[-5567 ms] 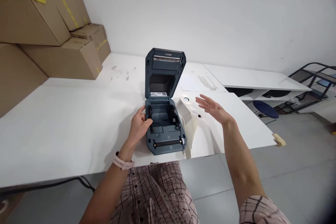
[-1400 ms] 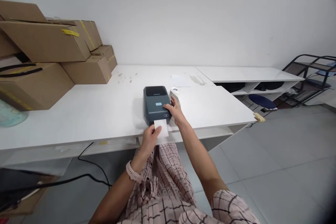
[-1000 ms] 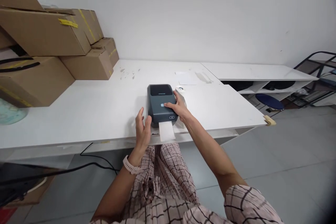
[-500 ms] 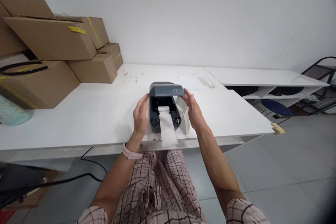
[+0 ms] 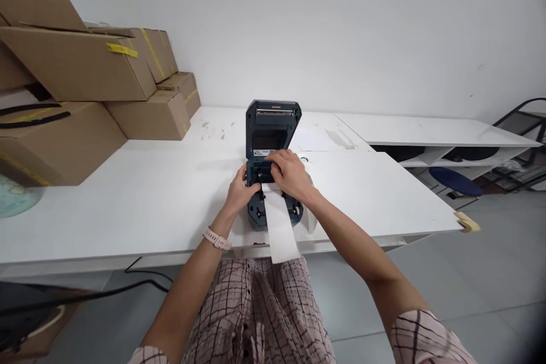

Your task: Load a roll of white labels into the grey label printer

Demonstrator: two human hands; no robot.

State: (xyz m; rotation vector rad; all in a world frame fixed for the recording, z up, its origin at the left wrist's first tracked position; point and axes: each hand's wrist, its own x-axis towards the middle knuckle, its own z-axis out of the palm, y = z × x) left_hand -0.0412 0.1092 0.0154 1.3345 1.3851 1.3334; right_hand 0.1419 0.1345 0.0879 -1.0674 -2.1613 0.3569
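Observation:
A dark label printer [image 5: 256, 213] sits on the white table with its lid [image 5: 273, 125] raised and tilted back. A white paper strip [image 5: 280, 227] comes out of its body and hangs over the table's front edge. My left hand [image 5: 242, 190] is at the printer's left side, thumb over the rim on the inner parts, fingers apart along the outside. Over the rear of the opening lies my right hand [image 5: 292, 173], its fingers curled down into the printer; what they touch is hidden. White paper [image 5: 313, 222] shows beside the printer's right side.
Cardboard boxes [image 5: 81, 68] are stacked at the left of the white table [image 5: 170, 199]. A flat white sheet [image 5: 313, 140] lies behind the printer. At the right are shelves, a blue stool [image 5: 455, 180] and a yellowish pad [image 5: 468, 222] on the table's corner. Cables hang below left.
The printer's lid has swung from partly lowered to raised. My right hand has left the lid and moved over the opening, and my left thumb has moved inside the rim.

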